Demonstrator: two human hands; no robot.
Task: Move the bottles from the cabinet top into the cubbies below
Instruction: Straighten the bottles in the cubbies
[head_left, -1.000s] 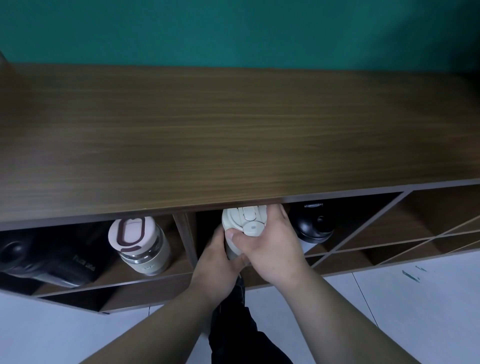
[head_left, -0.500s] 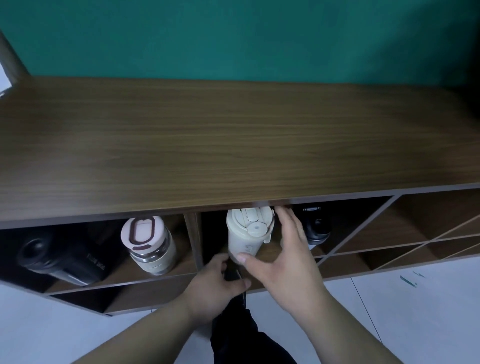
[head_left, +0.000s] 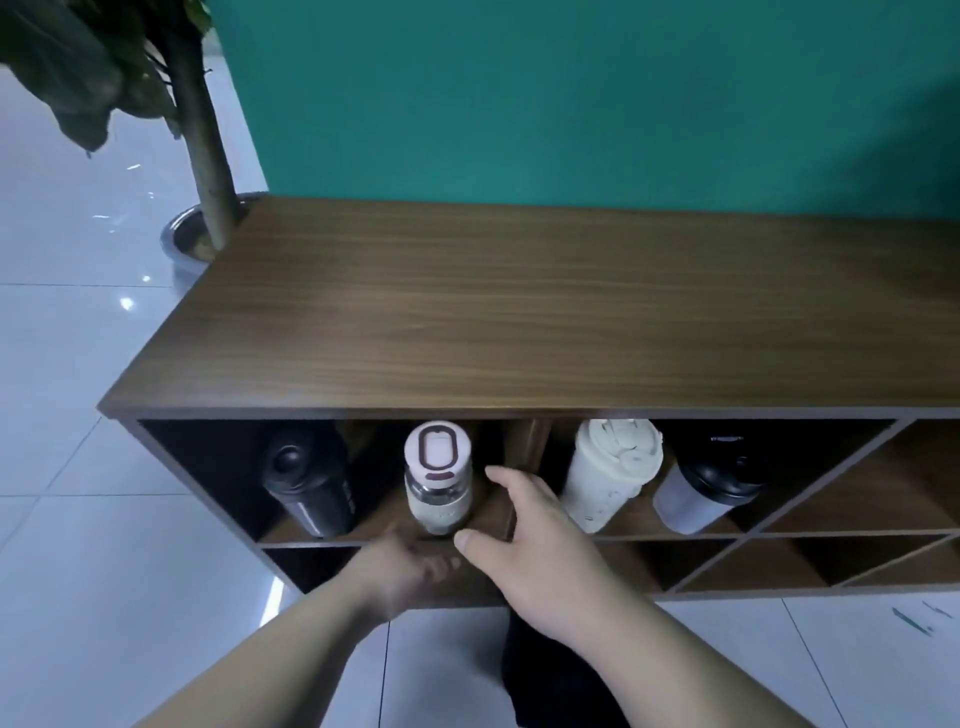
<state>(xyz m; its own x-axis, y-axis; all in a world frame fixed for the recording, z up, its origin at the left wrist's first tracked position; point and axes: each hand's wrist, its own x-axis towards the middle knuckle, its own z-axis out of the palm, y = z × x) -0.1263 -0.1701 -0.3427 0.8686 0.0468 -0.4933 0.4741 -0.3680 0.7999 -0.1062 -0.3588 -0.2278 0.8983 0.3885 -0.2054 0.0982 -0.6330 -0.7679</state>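
The wooden cabinet top is bare. In the left cubby stand a black bottle and a glass bottle with a pink-white lid. The right cubby holds a cream tumbler and a grey cup with a black lid. My left hand hovers open just below the glass bottle, at the shelf's front edge. My right hand is open in front of the divider, between the glass bottle and the cream tumbler, and holds nothing.
A potted plant stands at the cabinet's far left corner, against the teal wall. Diagonal-divided cubbies lie to the right and an open lower row below. White tiled floor surrounds the cabinet.
Both hands have let go of the cream tumbler, which now stands in the right cubby. The hands drew back and left; the view pulled back, showing the whole cabinet and plant.
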